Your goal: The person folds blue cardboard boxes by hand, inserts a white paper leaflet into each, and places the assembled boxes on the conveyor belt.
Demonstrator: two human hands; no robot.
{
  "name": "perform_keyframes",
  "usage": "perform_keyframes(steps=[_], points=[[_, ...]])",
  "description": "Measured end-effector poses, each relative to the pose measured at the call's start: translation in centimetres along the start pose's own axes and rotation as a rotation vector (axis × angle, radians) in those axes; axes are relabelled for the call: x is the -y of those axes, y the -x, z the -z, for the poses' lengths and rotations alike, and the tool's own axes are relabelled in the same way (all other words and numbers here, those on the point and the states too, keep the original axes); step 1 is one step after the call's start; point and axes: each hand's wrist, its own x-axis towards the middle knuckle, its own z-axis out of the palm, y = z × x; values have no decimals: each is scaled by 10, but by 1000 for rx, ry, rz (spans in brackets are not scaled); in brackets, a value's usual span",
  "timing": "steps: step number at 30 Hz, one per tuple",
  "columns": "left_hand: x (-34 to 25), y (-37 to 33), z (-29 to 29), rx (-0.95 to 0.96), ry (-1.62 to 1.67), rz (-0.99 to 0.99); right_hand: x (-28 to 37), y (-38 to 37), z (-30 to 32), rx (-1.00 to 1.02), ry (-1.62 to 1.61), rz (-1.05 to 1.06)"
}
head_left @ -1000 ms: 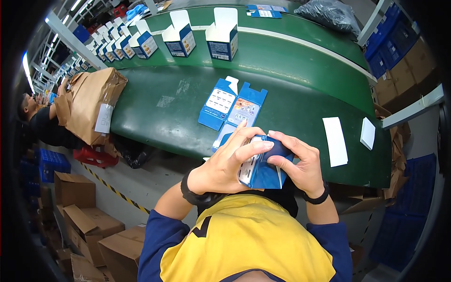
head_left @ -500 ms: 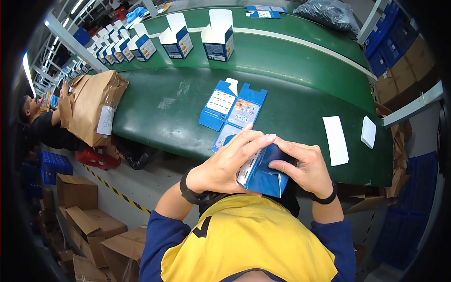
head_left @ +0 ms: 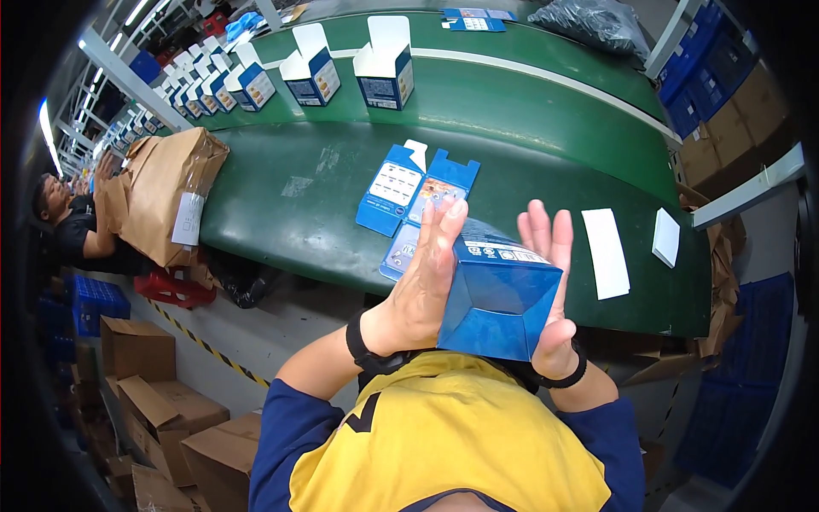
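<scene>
Blue carton (head_left: 499, 299) is being squared between our flat palms, left hand (head_left: 424, 282) at nine o'clock, right hand (head_left: 550, 290) at three, fingers straight and together, so we are pressing evenly.

Blue carton (head_left: 499, 299) pressed between flat left hand (head_left: 424, 282) and right hand (head_left: 553, 290), bottom face toward camera, white label strip on its top edge. Flat blue carton blanks (head_left: 415, 198) with pale printed panels lie overlapped on green belt (head_left: 290, 205) just beyond. Two white slips (head_left: 605, 253) to their right. Open blue-and-white boxes (head_left: 386, 65) stand in a row on far belt, flaps up. Brown paper bag (head_left: 166, 196) with white label at belt's left end. Brown cartons (head_left: 145, 384) on floor, lower left
</scene>
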Motion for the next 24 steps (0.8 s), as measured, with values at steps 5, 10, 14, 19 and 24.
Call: perform_keyframes(steps=[5,10,14,19,24], points=[[-18,8,-2,274,214,269,3,-16,19,23,191,-51],[-20,13,-2,261,196,234,-4,-4,15,50,144,21],[-2,-17,14,266,284,311,-19,-2,17,25,-48,-85],[24,-14,14,200,-97,-397,7,-31,46,106,-175,-383],[79,-10,44,411,-458,-147,-27,-86,76,312,-214,-671]])
